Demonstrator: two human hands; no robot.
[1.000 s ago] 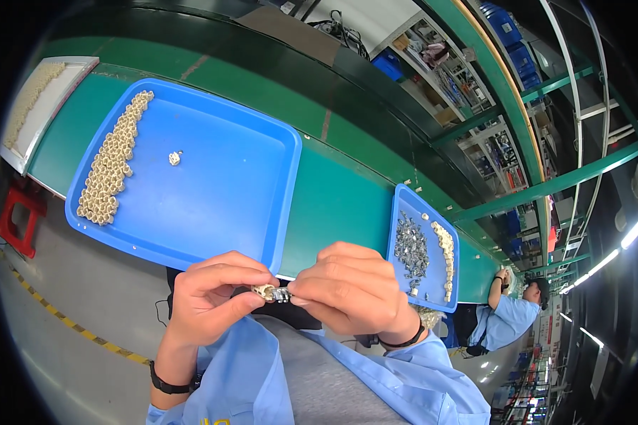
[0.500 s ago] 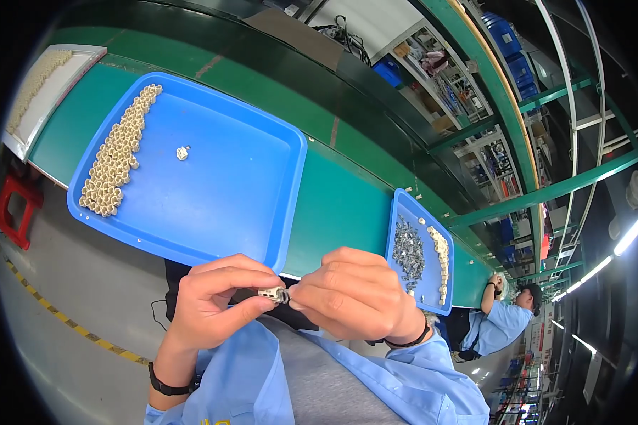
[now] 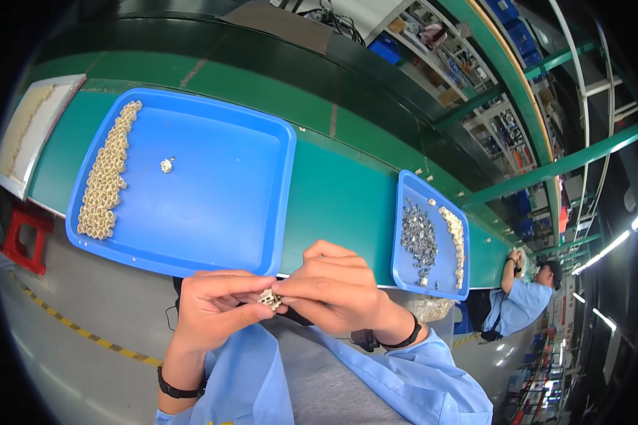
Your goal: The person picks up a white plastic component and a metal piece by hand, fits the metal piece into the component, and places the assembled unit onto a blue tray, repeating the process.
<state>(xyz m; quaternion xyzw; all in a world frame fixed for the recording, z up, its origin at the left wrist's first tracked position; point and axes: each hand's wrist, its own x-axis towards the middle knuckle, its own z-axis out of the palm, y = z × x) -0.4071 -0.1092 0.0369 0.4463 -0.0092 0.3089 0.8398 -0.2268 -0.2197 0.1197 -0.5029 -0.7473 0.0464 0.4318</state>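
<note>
Just in front of my body, my left hand (image 3: 216,304) pinches a small cream plastic part (image 3: 269,299) between thumb and fingers. Dark slots show on its side. My right hand (image 3: 337,290) is closed, its fingertips pressed against the same part's right end; any small metal piece between them is hidden. Beyond my hands lies a large blue tray (image 3: 205,205), with cream ring-shaped parts (image 3: 105,177) packed along its left side and one single part (image 3: 166,166) apart from them. To the right, a smaller blue tray (image 3: 443,262) holds loose metal pieces (image 3: 418,234) and a line of cream parts (image 3: 454,237).
The trays rest on a green bench (image 3: 340,198). A white-rimmed tray (image 3: 32,166) stands at the far left, above a red stool (image 3: 25,241). A clear bag of parts (image 3: 432,308) is below the small tray. Farther right a co-worker (image 3: 514,304) stands at the bench.
The cream part has turned in my left fingers, and my right fingertips have moved in against it. The metal piece visible between them earlier is hidden now. The view has shifted slightly.
</note>
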